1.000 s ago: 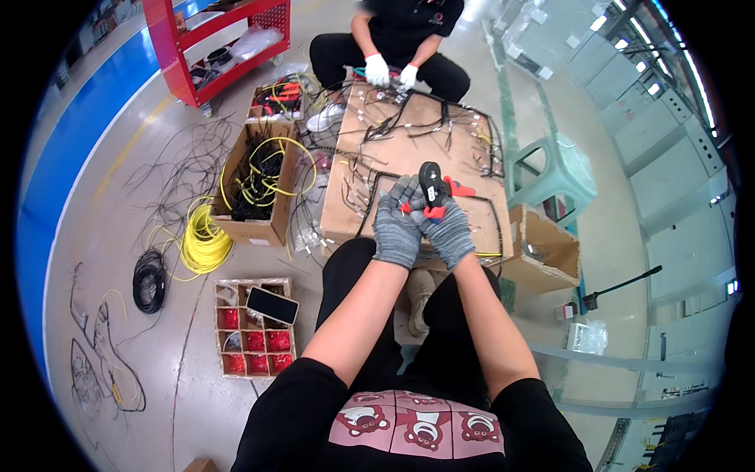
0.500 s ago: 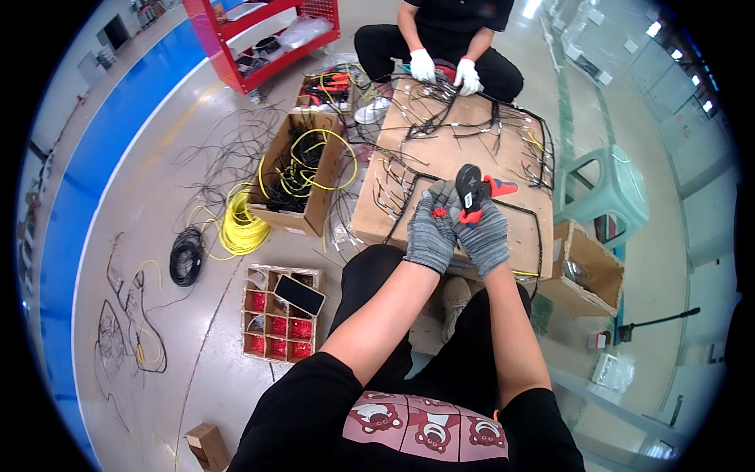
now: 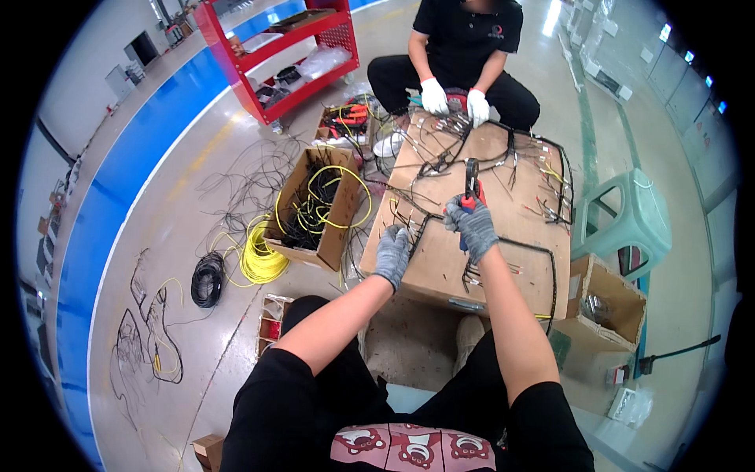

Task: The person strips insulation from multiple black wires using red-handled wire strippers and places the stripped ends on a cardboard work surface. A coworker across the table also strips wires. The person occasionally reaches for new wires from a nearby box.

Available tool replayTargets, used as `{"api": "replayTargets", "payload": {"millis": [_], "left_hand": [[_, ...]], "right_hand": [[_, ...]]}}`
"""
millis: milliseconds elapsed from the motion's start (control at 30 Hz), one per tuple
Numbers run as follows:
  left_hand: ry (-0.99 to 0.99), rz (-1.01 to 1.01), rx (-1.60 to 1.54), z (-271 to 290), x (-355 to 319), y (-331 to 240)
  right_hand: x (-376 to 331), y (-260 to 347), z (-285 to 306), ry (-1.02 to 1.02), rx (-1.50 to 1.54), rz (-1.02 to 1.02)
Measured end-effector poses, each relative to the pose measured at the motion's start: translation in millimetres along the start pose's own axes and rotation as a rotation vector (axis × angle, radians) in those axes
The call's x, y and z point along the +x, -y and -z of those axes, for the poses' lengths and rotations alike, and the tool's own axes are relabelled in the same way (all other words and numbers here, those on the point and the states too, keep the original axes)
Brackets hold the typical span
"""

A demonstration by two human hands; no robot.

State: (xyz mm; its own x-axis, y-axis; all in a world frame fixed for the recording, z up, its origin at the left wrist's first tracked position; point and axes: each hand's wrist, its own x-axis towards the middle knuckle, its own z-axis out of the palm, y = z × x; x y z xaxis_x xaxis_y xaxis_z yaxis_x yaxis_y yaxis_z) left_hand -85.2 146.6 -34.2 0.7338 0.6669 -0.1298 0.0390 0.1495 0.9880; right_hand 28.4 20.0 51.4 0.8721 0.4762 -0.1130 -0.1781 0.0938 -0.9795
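Observation:
My right hand (image 3: 475, 226), in a grey knit glove, is closed around the handles of crimping pliers (image 3: 472, 189) with a black head and red-and-blue grips. The tool points away from me over a wooden board (image 3: 440, 271). My left hand (image 3: 393, 253), gloved the same way, is at the board's left edge, its fingers curled together among thin black wire ends (image 3: 401, 211). What sits between those fingers is too small to make out. A black wire harness (image 3: 523, 245) runs across the board near my right hand, with loose wire ends below it.
Opposite me, a person in white gloves (image 3: 434, 96) handles wires at the board's far edge. On the left are a cardboard box of cables (image 3: 340, 224), a yellow cable coil (image 3: 263, 256) and a red cart (image 3: 259, 110). A green stool (image 3: 629, 220) and open carton (image 3: 578, 303) stand right.
My hands have moved apart: the left went down and left to the wires at the board's edge, while the right kept the pliers. The view has shifted, and the compartment box is now mostly hidden.

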Motion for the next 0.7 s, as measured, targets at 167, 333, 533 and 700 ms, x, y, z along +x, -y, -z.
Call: {"api": "replayTargets", "payload": {"millis": [167, 333, 533, 700], "left_hand": [[0.13, -0.157, 0.402, -9, 17, 8], [0.291, -0.164, 0.492, -21, 14, -15], [0.381, -0.14, 0.431, -13, 17, -11], [0.383, -0.163, 0.534, -13, 19, -6]], "right_hand": [[12, -33, 9, -0.037, 0.031, -0.158], [16, -38, 8, 0.021, 0.022, -0.262], [17, -43, 9, 0.01, 0.083, -0.302], [15, -43, 13, 0.056, 0.037, -0.31]]}}
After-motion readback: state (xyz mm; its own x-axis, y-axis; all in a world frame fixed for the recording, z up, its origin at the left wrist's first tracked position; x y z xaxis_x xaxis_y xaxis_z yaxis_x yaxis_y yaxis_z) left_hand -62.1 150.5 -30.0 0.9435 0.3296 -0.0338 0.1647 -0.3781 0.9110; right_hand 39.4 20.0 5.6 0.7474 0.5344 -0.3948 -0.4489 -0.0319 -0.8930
